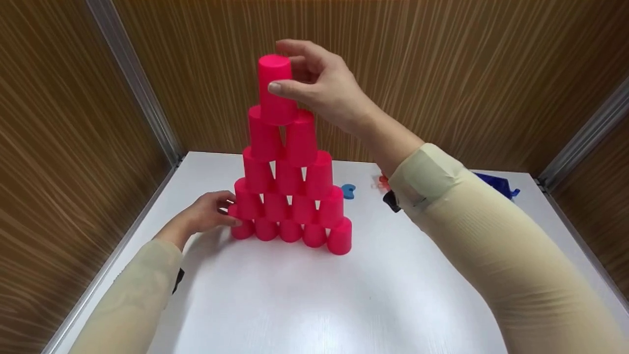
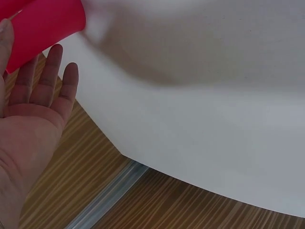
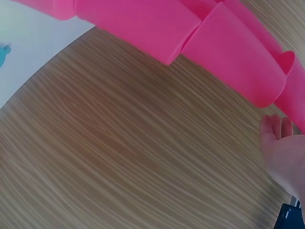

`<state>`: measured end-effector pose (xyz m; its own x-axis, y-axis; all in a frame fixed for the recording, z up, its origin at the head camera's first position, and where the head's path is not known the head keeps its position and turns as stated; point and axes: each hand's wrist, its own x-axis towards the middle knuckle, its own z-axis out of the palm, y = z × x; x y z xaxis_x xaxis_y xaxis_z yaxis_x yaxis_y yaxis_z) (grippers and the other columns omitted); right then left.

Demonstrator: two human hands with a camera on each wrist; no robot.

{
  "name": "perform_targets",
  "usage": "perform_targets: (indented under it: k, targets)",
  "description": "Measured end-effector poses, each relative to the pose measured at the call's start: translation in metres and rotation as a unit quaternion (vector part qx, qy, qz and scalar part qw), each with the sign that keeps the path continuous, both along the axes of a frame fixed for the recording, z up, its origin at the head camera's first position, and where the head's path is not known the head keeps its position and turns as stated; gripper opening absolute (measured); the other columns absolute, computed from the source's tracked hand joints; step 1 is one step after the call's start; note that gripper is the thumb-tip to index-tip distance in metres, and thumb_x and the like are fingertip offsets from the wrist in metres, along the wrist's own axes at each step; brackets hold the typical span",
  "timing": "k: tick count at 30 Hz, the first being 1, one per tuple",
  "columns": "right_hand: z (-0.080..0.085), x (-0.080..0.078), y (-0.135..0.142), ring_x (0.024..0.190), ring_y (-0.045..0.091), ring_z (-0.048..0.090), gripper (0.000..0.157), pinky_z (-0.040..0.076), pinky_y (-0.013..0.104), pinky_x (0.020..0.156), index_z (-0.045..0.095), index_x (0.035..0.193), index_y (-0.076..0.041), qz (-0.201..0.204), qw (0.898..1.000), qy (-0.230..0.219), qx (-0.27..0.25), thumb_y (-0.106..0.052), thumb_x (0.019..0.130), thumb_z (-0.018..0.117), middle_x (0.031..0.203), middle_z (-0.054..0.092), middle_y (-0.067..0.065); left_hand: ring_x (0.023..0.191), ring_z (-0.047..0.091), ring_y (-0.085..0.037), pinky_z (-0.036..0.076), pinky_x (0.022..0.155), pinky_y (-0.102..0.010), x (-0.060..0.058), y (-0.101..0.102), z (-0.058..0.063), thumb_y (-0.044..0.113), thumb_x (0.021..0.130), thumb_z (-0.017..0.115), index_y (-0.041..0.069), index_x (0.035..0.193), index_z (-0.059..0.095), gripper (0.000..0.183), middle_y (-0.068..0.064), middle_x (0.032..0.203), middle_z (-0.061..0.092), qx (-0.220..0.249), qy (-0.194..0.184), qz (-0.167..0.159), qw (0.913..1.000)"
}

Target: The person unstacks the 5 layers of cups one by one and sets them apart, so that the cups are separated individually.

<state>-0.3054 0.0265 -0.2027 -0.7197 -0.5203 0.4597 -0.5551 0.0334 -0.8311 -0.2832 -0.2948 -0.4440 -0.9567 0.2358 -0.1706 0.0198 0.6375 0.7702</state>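
Pink cups stand upside down in a stepped pyramid, with a single top cup point(image 1: 275, 105) resting across the two cups below it. My right hand point(image 1: 329, 81) is spread beside that top cup, thumb in front and index finger reaching past its upper rim; whether the skin touches it cannot be made out. Low on the left, my left hand point(image 1: 209, 214) is at the end of the bottom row, around the bottom left cup point(image 1: 243, 229). In the left wrist view, the fingers point(image 2: 47, 81) extend loosely beside a pink cup point(image 2: 52, 28).
The pyramid stands on a white table point(image 1: 295, 300) with wood-patterned walls point(image 1: 442, 73) around it. Behind on the right lie a blue curved piece point(image 1: 348, 191), an orange piece point(image 1: 383, 181) and a dark blue tray point(image 1: 496, 184), partly hidden by the right sleeve.
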Motion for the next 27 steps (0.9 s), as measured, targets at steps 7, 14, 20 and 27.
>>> perform_targets:
  k: [7,14,20,27]
  targets:
    - [-0.005,0.002,-0.001,0.117,0.023,0.065,0.066,0.058,0.035,0.097,0.048,0.156,-0.011,-0.019,1.0,-0.005,-0.002,-0.019,0.098,0.078,0.132,0.065,0.006,0.126,0.061,-0.035,0.055,0.101,-0.045,-0.005,0.004,-0.003,0.012,0.091,0.084,0.011,0.129,0.067,0.042,-0.012,0.129,0.068,-0.003,0.0,-0.003,1.0]
    - [-0.005,-0.001,0.008,0.116,0.025,0.064,0.063,0.057,0.037,0.097,0.051,0.154,-0.011,-0.016,1.0,0.006,-0.02,-0.018,0.098,0.078,0.129,0.066,0.007,0.127,0.059,-0.035,0.054,0.101,-0.046,-0.006,0.003,-0.003,0.016,0.091,0.085,0.012,0.131,0.066,0.045,-0.012,0.131,0.067,-0.012,-0.014,0.0,0.9998]
    - [-0.005,0.0,0.028,0.12,0.025,0.063,0.065,0.054,0.035,0.102,0.049,0.156,-0.008,-0.035,0.999,0.014,-0.016,-0.016,0.098,0.077,0.134,0.066,0.007,0.129,0.058,-0.036,0.053,0.104,-0.049,-0.007,0.001,-0.003,0.017,0.09,0.086,0.012,0.132,0.065,0.047,-0.013,0.133,0.066,-0.017,-0.017,0.005,0.9997]
    - [-0.009,0.004,0.069,0.121,0.027,0.063,0.058,0.054,0.037,0.103,0.056,0.152,-0.012,-0.068,0.997,0.027,-0.016,-0.02,0.098,0.078,0.133,0.067,0.006,0.132,0.056,-0.038,0.052,0.105,-0.052,-0.008,-0.007,-0.007,0.019,0.09,0.086,0.012,0.134,0.065,0.05,-0.014,0.136,0.065,-0.022,-0.019,0.007,0.9995]
